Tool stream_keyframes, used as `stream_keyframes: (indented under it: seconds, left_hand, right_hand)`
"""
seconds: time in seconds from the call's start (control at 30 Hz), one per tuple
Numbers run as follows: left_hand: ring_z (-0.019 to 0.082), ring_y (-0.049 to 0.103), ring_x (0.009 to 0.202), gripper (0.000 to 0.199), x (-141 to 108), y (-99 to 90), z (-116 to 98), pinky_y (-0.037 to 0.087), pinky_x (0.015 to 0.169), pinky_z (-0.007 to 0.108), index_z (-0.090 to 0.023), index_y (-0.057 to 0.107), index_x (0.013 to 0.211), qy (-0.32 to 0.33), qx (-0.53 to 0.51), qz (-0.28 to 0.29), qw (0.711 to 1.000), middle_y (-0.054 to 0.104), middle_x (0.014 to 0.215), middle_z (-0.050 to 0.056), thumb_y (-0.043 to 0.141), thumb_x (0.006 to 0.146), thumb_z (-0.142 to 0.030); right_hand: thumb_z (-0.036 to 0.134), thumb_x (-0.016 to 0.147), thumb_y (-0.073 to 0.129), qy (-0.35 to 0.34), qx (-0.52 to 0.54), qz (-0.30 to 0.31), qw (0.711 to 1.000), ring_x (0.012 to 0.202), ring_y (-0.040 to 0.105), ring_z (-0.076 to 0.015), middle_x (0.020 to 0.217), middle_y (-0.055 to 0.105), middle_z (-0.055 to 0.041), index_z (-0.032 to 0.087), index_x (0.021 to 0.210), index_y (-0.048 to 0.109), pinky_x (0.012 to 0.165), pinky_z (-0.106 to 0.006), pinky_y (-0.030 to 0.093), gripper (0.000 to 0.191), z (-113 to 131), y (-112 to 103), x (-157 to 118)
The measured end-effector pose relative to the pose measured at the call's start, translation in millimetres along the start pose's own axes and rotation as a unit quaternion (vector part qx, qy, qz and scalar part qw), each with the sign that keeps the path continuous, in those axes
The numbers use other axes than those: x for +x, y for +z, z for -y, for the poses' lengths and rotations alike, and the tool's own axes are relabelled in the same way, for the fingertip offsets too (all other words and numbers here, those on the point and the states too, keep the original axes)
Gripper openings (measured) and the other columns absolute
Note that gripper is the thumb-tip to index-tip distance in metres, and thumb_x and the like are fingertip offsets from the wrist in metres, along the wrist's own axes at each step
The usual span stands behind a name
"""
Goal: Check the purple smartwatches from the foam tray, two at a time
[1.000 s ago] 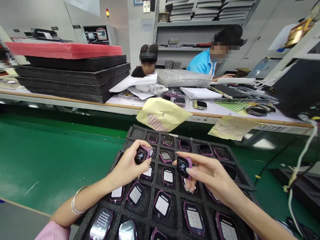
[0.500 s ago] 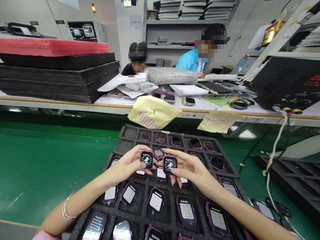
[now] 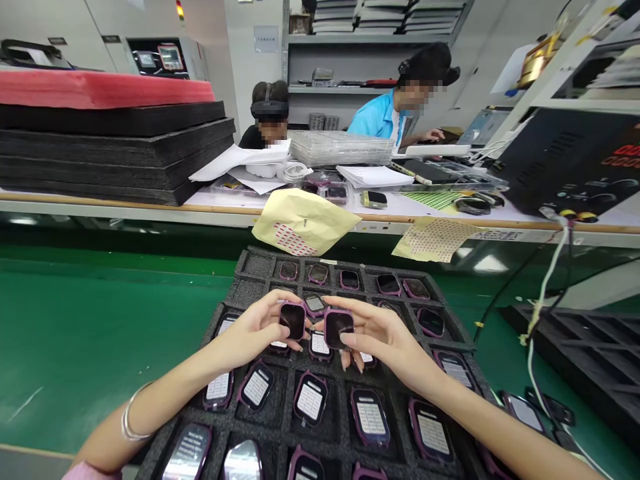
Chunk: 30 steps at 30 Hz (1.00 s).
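My left hand (image 3: 267, 327) grips a purple-framed smartwatch (image 3: 292, 320), thumb on its lower left corner. A second smartwatch (image 3: 338, 327) of the same kind is pinched in my right hand (image 3: 377, 330), thumb at its lower right. Both screens face me and are dark. The two watches are held side by side, slightly apart, over a black foam tray (image 3: 280, 417). In the tray's compartments lie several more purple watches, many with white list screens, such as one watch (image 3: 310, 399) below my hands. Those directly behind my hands are partly hidden.
Beyond the tray runs a workbench (image 3: 220, 200) with a tall foam stack (image 3: 110, 153), papers (image 3: 373, 177) and a black instrument box (image 3: 575, 167). Yellow sheets (image 3: 305, 223) hang off its edge. Two people sit behind it. Cables (image 3: 540, 313) and another foam tray (image 3: 585, 360) are at right.
Both held watch screens have gone from lit clock faces to dark. My hands keep their hold in nearly the same place. The person in blue has raised a hand.
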State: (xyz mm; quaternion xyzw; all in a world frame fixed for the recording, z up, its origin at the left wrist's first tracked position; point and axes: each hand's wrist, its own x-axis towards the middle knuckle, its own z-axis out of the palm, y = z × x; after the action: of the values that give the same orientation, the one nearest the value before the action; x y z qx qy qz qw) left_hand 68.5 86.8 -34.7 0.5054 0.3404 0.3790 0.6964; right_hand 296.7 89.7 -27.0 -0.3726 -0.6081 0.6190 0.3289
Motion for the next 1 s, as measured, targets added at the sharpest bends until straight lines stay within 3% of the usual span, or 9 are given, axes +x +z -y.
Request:
stream_keyframes:
  seconds: [0.07,0.23,0.37,0.6,0.83,1.0]
  left_hand:
    - [0.016,0.06,0.086,0.033,1.0,-0.8,0.6,0.053,0.075,0.032,-0.019,0.05,0.106,0.008,0.01,0.001,1.0,0.06,0.095,0.004,0.061,0.075,-0.015]
    - [0.01,0.051,0.071,0.029,1.8,-3.7,1.8,0.043,0.055,0.019,-0.018,0.05,0.099,0.054,0.087,-0.019,0.995,0.054,0.084,-0.001,0.064,0.075,-0.015]
    - [0.007,0.044,0.058,0.022,0.1,-6.6,2.9,0.037,0.05,0.019,-0.018,0.051,0.096,0.058,0.137,-0.028,0.988,0.047,0.074,-0.005,0.061,0.076,-0.015]
    - [0.006,0.046,0.054,0.026,-2.8,-9.3,4.2,0.037,0.052,0.02,-0.019,0.054,0.097,0.042,0.18,-0.015,0.983,0.047,0.072,-0.006,0.056,0.073,-0.009]
    - [0.003,0.039,0.048,0.028,-2.5,-6.5,5.0,0.032,0.044,0.017,-0.018,0.052,0.103,0.045,0.176,-0.03,0.983,0.047,0.074,-0.006,0.058,0.076,-0.011]
    - [0.005,0.04,0.048,0.03,-2.8,-5.3,4.4,0.035,0.043,0.018,-0.018,0.053,0.105,0.047,0.196,-0.039,0.979,0.049,0.074,-0.005,0.06,0.076,-0.015]
  right_hand:
    - [0.022,0.084,0.063,-0.001,0.008,-0.003,1.0,0.057,0.064,-0.0126,0.076,0.066,-0.0021,0.018,0.13,0.052,0.045,-0.018,0.05,0.047,1.1,1.2,0.2]
    - [0.026,0.087,0.061,-0.004,0.037,0.019,0.999,0.07,0.068,-0.0173,0.109,0.065,-0.0107,0.02,0.132,0.049,0.05,-0.024,0.057,0.047,3.6,3.8,0.8]
    - [0.026,0.086,0.062,0.0,0.042,0.038,0.998,0.074,0.07,-0.0187,0.122,0.059,-0.0127,0.021,0.132,0.049,0.051,-0.024,0.059,0.047,3.0,3.3,1.9]
    - [0.024,0.082,0.068,0.02,0.075,0.045,0.996,0.069,0.07,-0.0187,0.095,0.068,-0.0083,0.019,0.134,0.047,0.047,-0.022,0.056,0.056,1.6,1.8,2.0]
    - [0.024,0.082,0.067,0.044,0.149,0.061,0.986,0.072,0.069,-0.0178,0.1,0.067,-0.0114,0.018,0.131,0.05,0.048,-0.021,0.056,0.053,5.0,1.7,2.6]
    - [0.026,0.082,0.068,0.039,0.131,0.064,0.989,0.069,0.07,-0.0179,0.1,0.067,-0.0105,0.02,0.124,0.055,0.046,-0.021,0.056,0.044,5.2,0.2,4.5]
